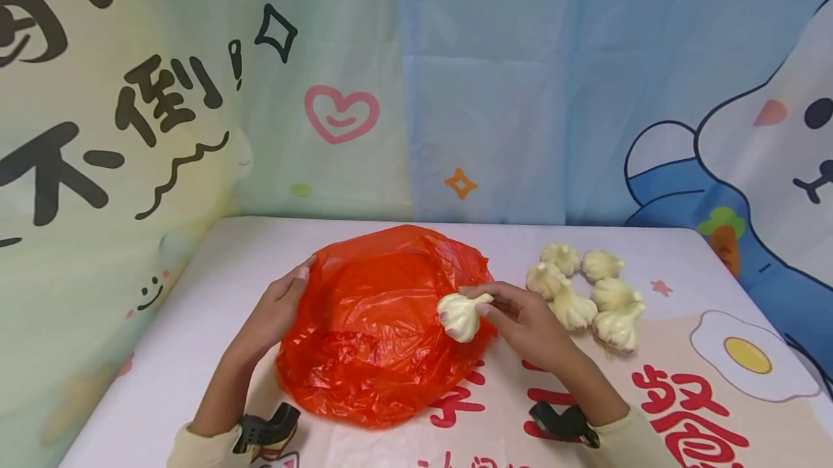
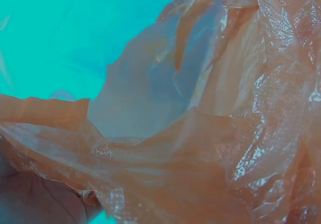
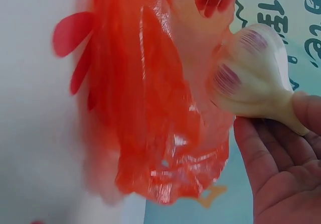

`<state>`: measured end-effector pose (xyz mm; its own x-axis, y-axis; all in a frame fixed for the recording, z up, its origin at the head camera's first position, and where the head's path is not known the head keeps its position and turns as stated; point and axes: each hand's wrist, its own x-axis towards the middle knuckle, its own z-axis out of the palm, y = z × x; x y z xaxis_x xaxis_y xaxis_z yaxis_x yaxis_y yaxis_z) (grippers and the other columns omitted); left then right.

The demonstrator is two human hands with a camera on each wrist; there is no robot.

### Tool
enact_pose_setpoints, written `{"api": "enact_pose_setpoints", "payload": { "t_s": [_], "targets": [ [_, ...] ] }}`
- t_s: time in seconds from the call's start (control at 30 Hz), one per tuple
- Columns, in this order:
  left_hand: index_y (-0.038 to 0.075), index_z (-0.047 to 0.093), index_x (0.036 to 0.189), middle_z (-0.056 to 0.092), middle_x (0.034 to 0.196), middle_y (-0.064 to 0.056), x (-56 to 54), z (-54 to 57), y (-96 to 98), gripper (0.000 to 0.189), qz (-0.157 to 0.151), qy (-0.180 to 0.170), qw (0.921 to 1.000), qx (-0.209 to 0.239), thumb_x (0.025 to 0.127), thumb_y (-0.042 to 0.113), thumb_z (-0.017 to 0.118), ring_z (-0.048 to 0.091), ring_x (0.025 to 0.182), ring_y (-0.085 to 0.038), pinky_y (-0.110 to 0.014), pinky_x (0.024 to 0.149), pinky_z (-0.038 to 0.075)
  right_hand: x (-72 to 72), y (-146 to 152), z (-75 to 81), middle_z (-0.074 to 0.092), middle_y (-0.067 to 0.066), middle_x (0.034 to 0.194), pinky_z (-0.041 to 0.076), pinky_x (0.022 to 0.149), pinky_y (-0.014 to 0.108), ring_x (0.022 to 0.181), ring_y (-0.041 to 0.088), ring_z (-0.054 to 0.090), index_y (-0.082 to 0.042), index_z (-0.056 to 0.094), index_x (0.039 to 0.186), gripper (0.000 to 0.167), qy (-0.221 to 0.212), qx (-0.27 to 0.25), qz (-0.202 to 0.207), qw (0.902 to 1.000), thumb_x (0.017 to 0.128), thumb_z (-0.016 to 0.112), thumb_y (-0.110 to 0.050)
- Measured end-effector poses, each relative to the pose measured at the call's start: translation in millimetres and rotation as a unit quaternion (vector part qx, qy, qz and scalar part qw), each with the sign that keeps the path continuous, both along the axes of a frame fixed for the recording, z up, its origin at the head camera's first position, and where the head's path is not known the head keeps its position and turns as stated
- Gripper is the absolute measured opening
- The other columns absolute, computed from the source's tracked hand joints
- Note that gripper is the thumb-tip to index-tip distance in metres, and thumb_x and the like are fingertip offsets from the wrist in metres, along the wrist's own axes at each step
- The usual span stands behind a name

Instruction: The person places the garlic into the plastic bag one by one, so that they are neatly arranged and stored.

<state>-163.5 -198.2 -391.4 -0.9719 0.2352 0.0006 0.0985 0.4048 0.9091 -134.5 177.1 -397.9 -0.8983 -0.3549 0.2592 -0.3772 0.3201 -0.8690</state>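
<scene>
A red plastic bag (image 1: pixel 377 309) stands with its mouth wide open on the table, its film thin and crinkled. At its left rim, my left hand (image 1: pixel 286 301) grips the film, thumb on the near side; part of that hand (image 2: pixel 45 199) shows low in the left wrist view. My right hand (image 1: pixel 530 320) pinches a garlic bulb (image 1: pixel 460 317) by its stem, over the right side of the bag's mouth. Purple streaks mark the pale bulb (image 3: pixel 253 73) in the right wrist view, where thumb and fingers (image 3: pixel 256 153) close on the stem.
Several more garlic bulbs (image 1: pixel 573 307) lie grouped at the right of the table, behind my right forearm. The printed tablecloth (image 1: pixel 677 338) carries red characters and a fried egg picture. A patterned curtain (image 1: pixel 481 92) hangs along the table's back edge.
</scene>
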Motion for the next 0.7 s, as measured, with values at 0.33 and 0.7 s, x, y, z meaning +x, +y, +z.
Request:
{"api": "enact_pose_setpoints", "payload": {
  "t_s": [0.33,0.7],
  "targets": [
    [0.006,0.027,0.153,0.03,0.155,-0.016,1.2,0.8,-0.4,0.056,-0.003,-0.001,1.0,-0.001,0.107,0.038,0.029,0.03,0.14,-0.039,-0.055,0.107,0.03,-31.3,-35.0,6.9,0.067,0.0,0.115,0.052,0.091,0.032,0.108,0.018,0.063,-0.012,0.067,0.12,0.025,-0.037,0.017,0.043,0.9982,0.096,0.063,-0.011],
    [0.009,0.027,0.154,0.03,0.155,-0.014,1.1,-0.3,0.3,0.057,0.0,-0.013,0.9999,-0.001,0.107,0.04,0.03,0.029,0.14,-0.038,-0.054,0.107,0.03,-70.0,-69.8,0.1,0.066,0.001,0.112,0.053,0.09,0.039,0.106,0.022,0.062,-0.013,0.07,0.112,0.018,-0.047,0.047,0.008,0.9977,0.095,0.064,-0.011]
  ]
}}
